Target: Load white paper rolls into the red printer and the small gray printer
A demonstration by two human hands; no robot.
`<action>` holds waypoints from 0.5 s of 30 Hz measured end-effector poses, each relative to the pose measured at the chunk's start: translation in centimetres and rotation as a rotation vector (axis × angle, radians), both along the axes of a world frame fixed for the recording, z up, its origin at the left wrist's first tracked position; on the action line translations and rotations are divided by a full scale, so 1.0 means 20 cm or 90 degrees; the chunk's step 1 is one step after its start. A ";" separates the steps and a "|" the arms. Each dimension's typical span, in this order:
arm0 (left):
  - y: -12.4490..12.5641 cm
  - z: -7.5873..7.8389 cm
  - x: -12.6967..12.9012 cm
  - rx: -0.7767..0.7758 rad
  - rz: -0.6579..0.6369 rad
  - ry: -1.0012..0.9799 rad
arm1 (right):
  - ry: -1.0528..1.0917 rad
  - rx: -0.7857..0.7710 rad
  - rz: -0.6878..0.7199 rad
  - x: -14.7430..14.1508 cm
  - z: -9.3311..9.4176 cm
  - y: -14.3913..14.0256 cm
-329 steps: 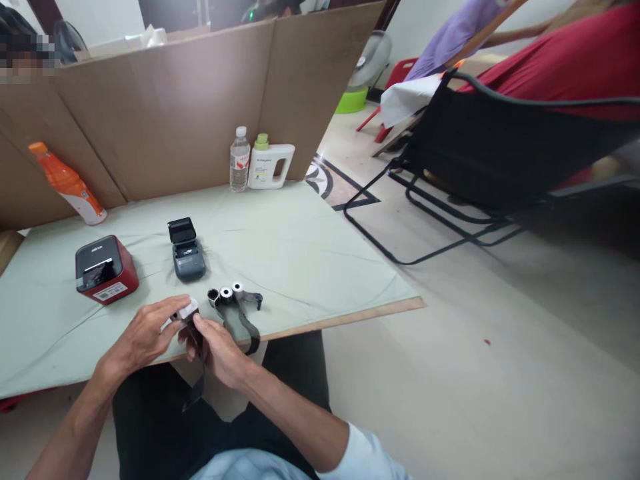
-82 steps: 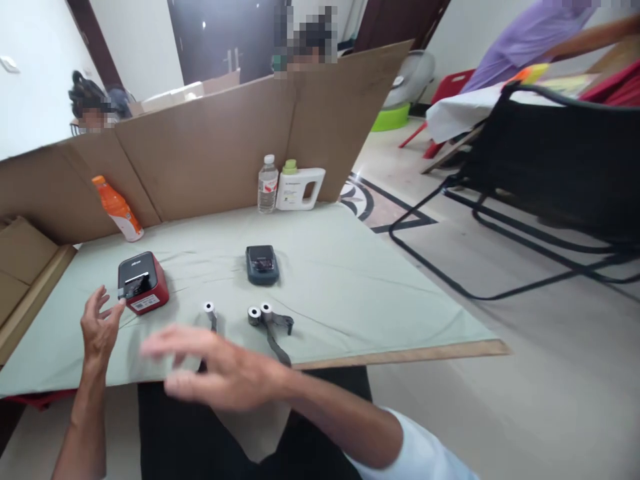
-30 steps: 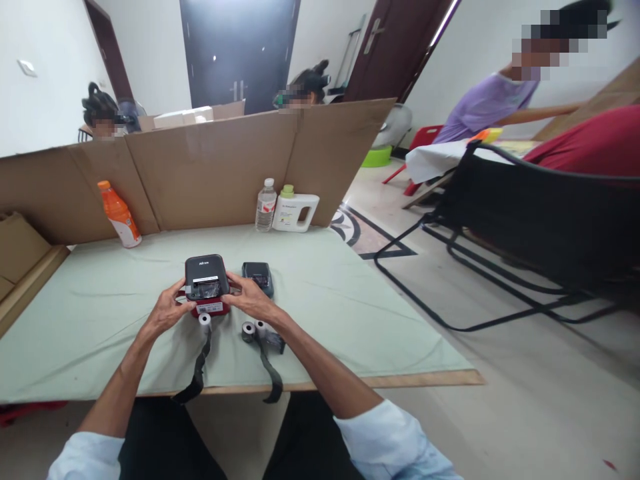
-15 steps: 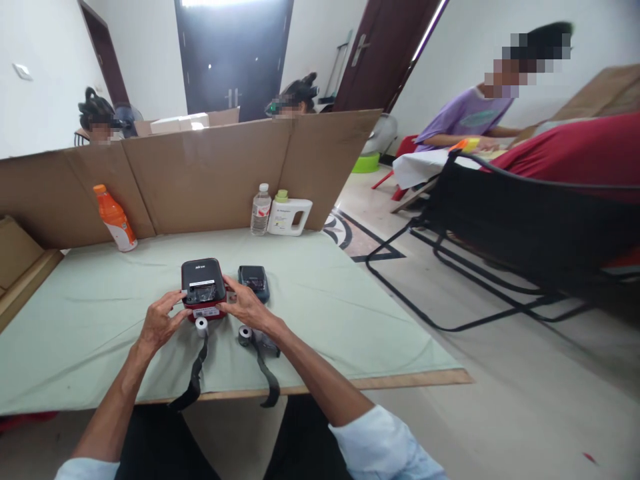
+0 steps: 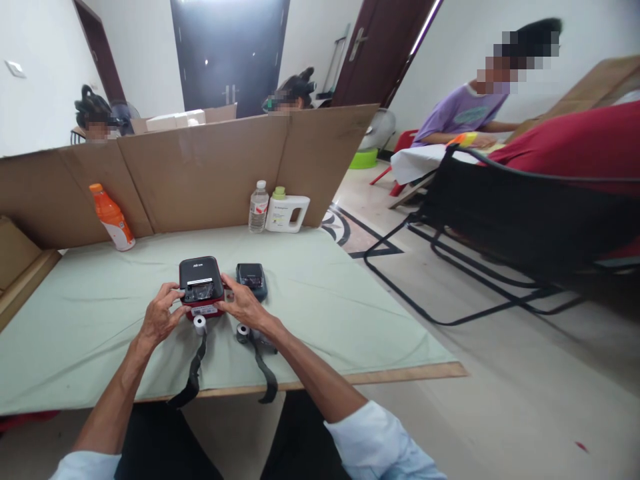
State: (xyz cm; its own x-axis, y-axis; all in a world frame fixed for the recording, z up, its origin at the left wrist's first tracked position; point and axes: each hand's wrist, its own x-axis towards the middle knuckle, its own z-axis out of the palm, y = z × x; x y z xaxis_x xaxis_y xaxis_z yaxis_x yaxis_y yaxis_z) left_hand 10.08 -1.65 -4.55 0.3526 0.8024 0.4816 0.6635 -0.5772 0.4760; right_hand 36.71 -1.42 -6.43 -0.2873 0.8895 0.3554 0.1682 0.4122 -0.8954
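A black and red label printer point(image 5: 200, 272) sits on the cloth-covered table in front of me. My left hand point(image 5: 162, 315) grips its left side, thumb at the lower front edge. From the right, my right hand point(image 5: 243, 304) holds the opposite side with fingers and thumb. Just in front of the printer stands a small white paper roll point(image 5: 200, 324) with a dark strip trailing to the table edge. A second roll point(image 5: 243, 332) with its own dark strip lies by my right forearm. Beyond my right hand is a smaller dark printer point(image 5: 251, 280).
Along the cardboard partition point(image 5: 200, 180) stand an orange bottle point(image 5: 112, 219), a clear water bottle point(image 5: 259, 208) and a white jug point(image 5: 288, 213). A cardboard box point(image 5: 23, 273) is at the left edge. On the right are a black folding chair point(image 5: 520, 213) and a seated person point(image 5: 465, 113).
The whole view has shifted slightly. Both hands keep their places on the label printer, and the things on the table have not visibly moved.
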 end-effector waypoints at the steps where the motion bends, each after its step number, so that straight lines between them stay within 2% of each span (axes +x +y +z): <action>1: 0.00 0.00 0.00 -0.003 0.004 0.004 | 0.000 0.003 0.001 0.00 0.00 0.00; 10: 0.00 0.03 0.00 -0.029 0.003 0.045 | -0.006 0.003 -0.002 0.00 0.00 0.00; 15: -0.01 0.04 0.01 -0.022 -0.005 0.027 | -0.014 0.002 0.018 0.01 0.02 0.00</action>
State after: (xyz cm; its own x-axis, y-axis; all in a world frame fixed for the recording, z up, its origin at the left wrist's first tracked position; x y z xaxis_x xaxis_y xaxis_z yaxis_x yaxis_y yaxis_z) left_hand 10.19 -1.77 -3.75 0.3786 0.8155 0.4379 0.6784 -0.5663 0.4681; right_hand 36.82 -1.46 -6.09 -0.3198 0.8800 0.3512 0.1768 0.4195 -0.8904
